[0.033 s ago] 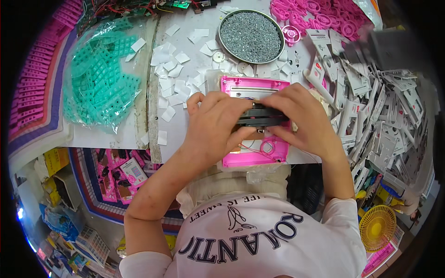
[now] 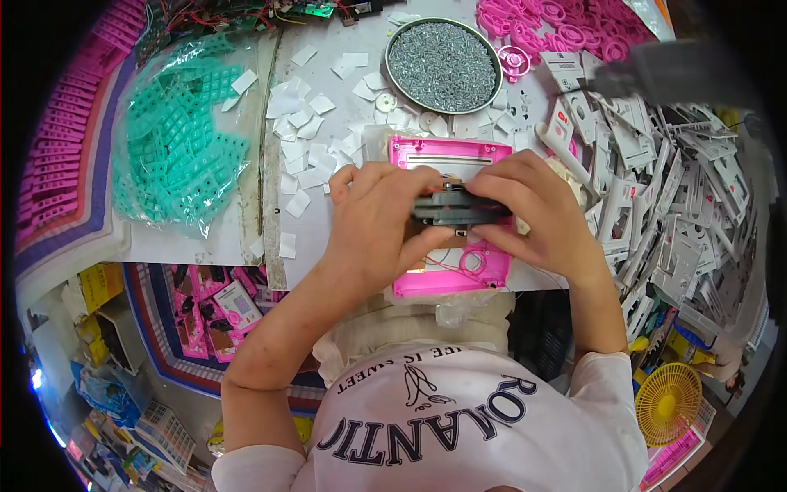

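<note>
A pink plastic case half (image 2: 410, 284) lies open side up on the table in front of me. Above its middle I hold a dark grey-black part with layered edges (image 2: 449, 215); its exact kind cannot be made out. My left hand (image 2: 373, 217) pinches its left end between thumb and fingers. The right end is between the thumb and fingers of my right hand (image 2: 537, 209). Inside the case, below the part, show thin wires and a pink ring (image 2: 472, 261). Small metal-looking pieces show at the part's upper and lower edges. My fingers hide much of the case.
Beyond the case stands a round tin of small screws (image 2: 445, 66). White paper squares (image 2: 311, 176) scatter to its left, near a bag of turquoise keypads (image 2: 180, 156). White printed panels (image 2: 656, 189) pile up at right, pink parts (image 2: 566, 29) behind. A blurred dark object (image 2: 680, 74) juts in upper right.
The dark part has shifted very slightly between my hands, and my right fingers sit a little differently on it. Otherwise the scene is the same.
</note>
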The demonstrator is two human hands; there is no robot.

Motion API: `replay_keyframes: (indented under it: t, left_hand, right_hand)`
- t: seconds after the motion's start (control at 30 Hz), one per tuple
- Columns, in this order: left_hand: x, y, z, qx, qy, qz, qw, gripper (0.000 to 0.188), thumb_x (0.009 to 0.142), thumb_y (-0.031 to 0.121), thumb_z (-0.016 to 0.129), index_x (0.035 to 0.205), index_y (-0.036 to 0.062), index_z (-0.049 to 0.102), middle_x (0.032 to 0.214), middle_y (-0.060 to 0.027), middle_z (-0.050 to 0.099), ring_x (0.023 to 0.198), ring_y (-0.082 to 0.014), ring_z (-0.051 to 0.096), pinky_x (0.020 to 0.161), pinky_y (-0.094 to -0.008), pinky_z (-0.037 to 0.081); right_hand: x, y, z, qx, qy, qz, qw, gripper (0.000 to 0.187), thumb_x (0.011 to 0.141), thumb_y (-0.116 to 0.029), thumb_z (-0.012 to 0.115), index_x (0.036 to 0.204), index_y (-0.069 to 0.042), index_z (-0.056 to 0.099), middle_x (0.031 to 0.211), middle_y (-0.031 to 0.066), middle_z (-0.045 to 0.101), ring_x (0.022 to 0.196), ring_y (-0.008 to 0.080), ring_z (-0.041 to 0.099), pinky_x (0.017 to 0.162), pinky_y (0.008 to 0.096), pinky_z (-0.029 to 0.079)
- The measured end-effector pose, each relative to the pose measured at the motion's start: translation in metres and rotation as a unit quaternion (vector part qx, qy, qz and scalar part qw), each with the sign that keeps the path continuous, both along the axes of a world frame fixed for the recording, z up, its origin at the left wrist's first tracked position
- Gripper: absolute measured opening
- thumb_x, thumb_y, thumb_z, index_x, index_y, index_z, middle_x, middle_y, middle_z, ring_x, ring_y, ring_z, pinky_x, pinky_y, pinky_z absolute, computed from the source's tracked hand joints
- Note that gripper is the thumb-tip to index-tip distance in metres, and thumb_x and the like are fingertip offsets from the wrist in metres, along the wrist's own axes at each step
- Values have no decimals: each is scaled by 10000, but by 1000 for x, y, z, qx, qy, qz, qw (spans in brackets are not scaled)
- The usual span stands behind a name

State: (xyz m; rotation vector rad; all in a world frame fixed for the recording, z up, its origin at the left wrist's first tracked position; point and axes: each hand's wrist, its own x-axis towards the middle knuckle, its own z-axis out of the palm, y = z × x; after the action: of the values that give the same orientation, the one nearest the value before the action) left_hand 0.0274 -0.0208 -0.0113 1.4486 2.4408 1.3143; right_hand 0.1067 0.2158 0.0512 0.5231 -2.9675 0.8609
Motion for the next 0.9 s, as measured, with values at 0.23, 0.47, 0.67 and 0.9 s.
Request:
replay_keyframes:
  t: [0.23, 0.47, 0.67, 0.9]
  left_hand:
    - [21, 7, -14, 189, -215, 79, 955, 613, 805, 214, 784, 1304, 18, 488, 1208, -92, 592, 1048, -262, 548, 962, -422, 339]
    - [15, 9, 8, -59, 58, 69, 994, 650, 811, 190, 752, 1400, 15, 541, 1122, -88, 626, 1026, -266, 555, 952, -424, 344]
    - [16, 11, 6, -71, 70, 71, 992, 644, 795, 202, 760, 1388, 23, 580, 1123, -87, 621, 1027, -258, 546, 947, -430, 326]
    - [22, 15, 25, -129, 105, 113, 980, 652, 775, 219, 768, 1367, 17, 587, 1221, -125, 584, 1095, -291, 537, 1013, -463, 309]
  right_hand:
    - [-28, 2, 6, -215, -147, -153, 953, 282, 1004, -251, 583, 1092, 9, 650, 853, 196, 669, 748, 324, 638, 729, 377, 505]
    - [-68, 12, 21, -20, -287, -117, 951, 390, 993, -361, 570, 983, 6, 703, 882, 245, 676, 872, 405, 654, 747, 471, 495]
    - [-33, 19, 1, 8, 34, -54, 998, 383, 816, -283, 768, 1094, -36, 676, 985, 152, 677, 961, 343, 645, 821, 439, 530]
    - [-13, -1, -29, 35, 150, -61, 986, 373, 745, -124, 793, 1097, -42, 700, 1080, 102, 668, 1010, 325, 603, 882, 409, 525]
